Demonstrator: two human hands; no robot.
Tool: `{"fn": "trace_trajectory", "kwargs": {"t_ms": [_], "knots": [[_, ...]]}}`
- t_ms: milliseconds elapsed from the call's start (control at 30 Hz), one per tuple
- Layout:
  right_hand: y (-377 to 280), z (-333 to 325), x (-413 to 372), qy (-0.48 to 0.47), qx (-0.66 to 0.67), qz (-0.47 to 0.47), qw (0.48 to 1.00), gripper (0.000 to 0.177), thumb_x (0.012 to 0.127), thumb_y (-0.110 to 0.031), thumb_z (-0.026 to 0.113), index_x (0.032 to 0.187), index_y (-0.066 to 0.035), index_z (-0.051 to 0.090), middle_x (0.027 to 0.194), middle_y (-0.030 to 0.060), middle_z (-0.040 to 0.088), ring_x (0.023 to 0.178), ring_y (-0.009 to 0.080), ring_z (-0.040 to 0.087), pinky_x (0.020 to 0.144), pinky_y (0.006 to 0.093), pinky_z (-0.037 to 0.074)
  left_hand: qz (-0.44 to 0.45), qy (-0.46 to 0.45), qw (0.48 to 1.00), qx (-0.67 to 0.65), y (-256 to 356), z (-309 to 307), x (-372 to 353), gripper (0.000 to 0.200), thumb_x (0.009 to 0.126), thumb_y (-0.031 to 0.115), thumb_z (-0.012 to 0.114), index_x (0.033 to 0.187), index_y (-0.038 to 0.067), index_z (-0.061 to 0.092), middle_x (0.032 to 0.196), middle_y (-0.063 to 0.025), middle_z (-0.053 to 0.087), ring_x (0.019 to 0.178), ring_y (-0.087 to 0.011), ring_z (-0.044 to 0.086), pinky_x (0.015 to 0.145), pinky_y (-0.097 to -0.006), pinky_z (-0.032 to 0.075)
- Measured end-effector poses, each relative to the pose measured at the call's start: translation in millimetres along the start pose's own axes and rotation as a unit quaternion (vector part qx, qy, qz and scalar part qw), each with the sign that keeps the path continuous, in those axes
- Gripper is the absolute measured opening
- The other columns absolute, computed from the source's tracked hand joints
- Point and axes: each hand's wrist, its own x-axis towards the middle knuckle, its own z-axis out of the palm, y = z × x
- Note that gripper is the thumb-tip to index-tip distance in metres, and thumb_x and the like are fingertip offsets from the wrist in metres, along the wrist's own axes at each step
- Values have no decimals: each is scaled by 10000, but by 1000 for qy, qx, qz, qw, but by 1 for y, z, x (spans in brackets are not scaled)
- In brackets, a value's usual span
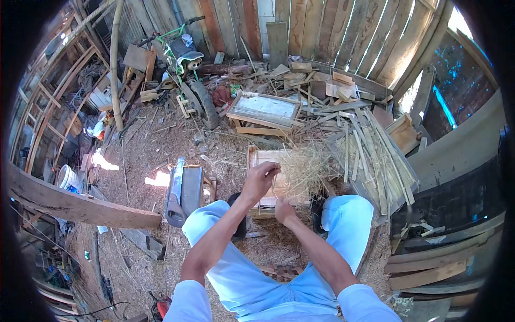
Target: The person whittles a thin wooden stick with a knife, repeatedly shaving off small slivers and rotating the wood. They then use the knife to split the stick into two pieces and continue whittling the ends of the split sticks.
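My left hand [261,180] is closed in a pinch over the left part of a shallow wooden box [253,156] between my knees. Just below and to its right, my right hand [284,209] is closed near the box's front edge. A thin strand of straw runs between the two hands, its ends hidden by my fingers. Loose straw [308,169] spills over the right side of the box and beyond it.
A handsaw [176,196] lies on a dark board [191,188] left of my knee. Ahead are a slatted wooden frame [265,110], a small green bike [185,59] and scrap wood. Long thin slats [375,155] lie at right; a beam [80,204] juts in from the left.
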Motion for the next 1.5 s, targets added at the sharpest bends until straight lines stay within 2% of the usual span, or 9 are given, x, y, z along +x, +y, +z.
{"fn": "trace_trajectory", "kwargs": {"t_ms": [300, 400, 467, 600, 667, 767, 967, 1400, 1500], "knots": [[48, 47, 37, 49, 31, -50, 997, 305, 826, -73, 430, 1087, 82, 470, 971, 334, 604, 923, 466, 602, 821, 491, 485, -78, 76, 993, -48, 7, -39, 30, 101, 794, 29, 676, 888, -4, 657, 766, -101, 668, 676, -170, 643, 630, -286, 497], [62, 5, 48, -53, -128, -121, 983, 343, 894, -167, 386, 1132, 64, 475, 990, 311, 609, 992, 421, 596, 860, 487, 468, -90, 85, 992, -38, -6, -60, 40, 95, 807, 45, 674, 882, -11, 659, 723, -88, 670, 636, -137, 630, 598, -268, 491], [41, -43, 35, 14, -12, -7, 1000, 297, 898, -248, 500, 992, 20, 588, 880, 208, 656, 811, 384, 639, 731, 421, 503, -187, 78, 969, -139, -14, -76, 47, 114, 822, 73, 678, 872, -27, 654, 709, -70, 664, 618, -104, 618, 575, -246, 497], [-18, -120, 4, 28, 77, -34, 996, 317, 912, -290, 519, 944, 20, 577, 811, 167, 662, 764, 286, 650, 710, 379, 500, -228, 35, 955, -187, -18, -92, 55, 135, 845, 97, 671, 866, -32, 634, 727, -48, 634, 663, -101, 616, 576, -246, 544], [-34, -133, -3, 34, 161, -149, 975, 287, 898, -276, 577, 927, 9, 557, 850, 122, 667, 753, 186, 645, 698, 350, 497, -239, 32, 947, -211, -21, -86, 56, 141, 842, 103, 674, 865, -29, 631, 739, -54, 631, 670, -110, 620, 589, -262, 561], [-50, -134, -16, 83, 222, -235, 943, 327, 865, -277, 623, 1004, 14, 562, 906, 113, 673, 844, 203, 650, 755, 355, 492, -260, 31, 932, -251, -24, -72, 55, 146, 831, 108, 688, 862, -20, 626, 754, -55, 631, 684, -110, 619, 598, -277, 581], [-48, -117, -3, 8, 430, -188, 883, 267, 788, -87, 708, 912, -20, 481, 877, 89, 658, 815, 140, 634, 704, 284, 505, -291, 24, 922, -254, -36, -63, 58, 136, 835, 95, 681, 882, -22, 630, 773, -45, 633, 697, -105, 615, 591, -267, 582], [-53, -113, 8, -2, 470, -162, 867, 335, 748, 56, 690, 871, -52, 398, 822, 112, 635, 750, 185, 678, 564, 260, 530, -302, 31, 902, -308, -61, -43, 49, 156, 860, 123, 655, 942, -5, 615, 830, -68, 650, 750, -141, 646, 662, -292, 571], [-48, -110, 15, 31, 447, -174, 877, 324, 765, 68, 669, 882, -42, 389, 825, 126, 629, 791, 218, 687, 567, 278, 551, -374, -92, 864, -324, -60, -22, 27, 197, 859, 121, 655, 998, -5, 595, 846, -84, 648, 747, -159, 649, 661, -301, 572]]}}
